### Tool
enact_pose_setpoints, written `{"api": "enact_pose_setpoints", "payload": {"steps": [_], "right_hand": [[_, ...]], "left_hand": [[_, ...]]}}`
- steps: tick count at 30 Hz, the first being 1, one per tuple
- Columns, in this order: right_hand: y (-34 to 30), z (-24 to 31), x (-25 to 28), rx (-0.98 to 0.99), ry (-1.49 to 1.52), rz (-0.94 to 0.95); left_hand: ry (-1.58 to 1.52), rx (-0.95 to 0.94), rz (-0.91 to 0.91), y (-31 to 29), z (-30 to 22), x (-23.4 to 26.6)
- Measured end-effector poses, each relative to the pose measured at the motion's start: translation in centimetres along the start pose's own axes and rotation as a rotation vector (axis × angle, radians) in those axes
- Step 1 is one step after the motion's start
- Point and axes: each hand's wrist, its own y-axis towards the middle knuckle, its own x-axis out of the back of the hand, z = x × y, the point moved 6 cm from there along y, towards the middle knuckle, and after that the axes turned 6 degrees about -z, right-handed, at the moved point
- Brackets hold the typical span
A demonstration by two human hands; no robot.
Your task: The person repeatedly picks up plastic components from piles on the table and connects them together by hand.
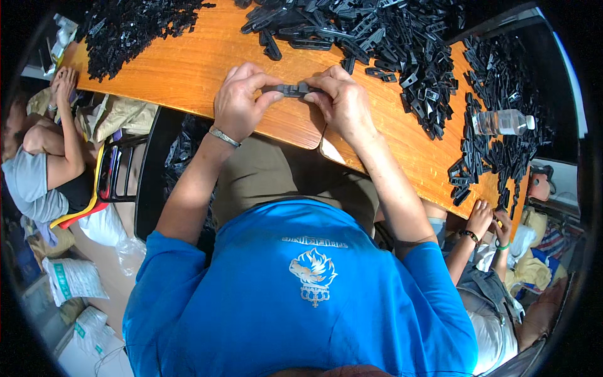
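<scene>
A small, long black plastic piece (293, 91) spans the gap between my two hands, just above the wooden table (169, 69) near its front edge. My left hand (240, 100), with a band at its wrist, pinches one end between thumb and fingers. The other end sits in the pinch of my right hand (343, 100). Whether it is one part or two joined ones I cannot make out. Beyond my hands lies a big heap of black plastic parts (370, 31), with a single loose part (270, 46) at its near left edge.
Smaller black parts (141, 31) are heaped at the far left. Another pile (496, 75) lies right, with a clear plastic bottle (504, 122) on it. A co-worker's hands (480, 218) work at the right table edge; another person's hands (63, 83) rest at the left corner.
</scene>
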Motion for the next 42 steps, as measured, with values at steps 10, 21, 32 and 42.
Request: {"api": "enact_pose_setpoints", "payload": {"steps": [10,21,32,42], "right_hand": [[1.3,2.6,-3.0,0.205,-0.043,0.08],[0.7,-5.8,8.0,-0.096,-0.52,-0.114],[1.4,-5.0,7.4,-0.077,-0.533,0.088],[-2.1,-1.0,5.7,-0.213,0.103,-0.208]], "left_hand": [[-0.035,-0.064,0.054,0.0,0.5,1.2],[0.16,0.229,0.238,2.2,4.4,8.2],[0.549,-0.364,0.029,8.1,1.9,0.3],[0.48,-0.275,0.206,7.1,0.9,-1.1]]}}
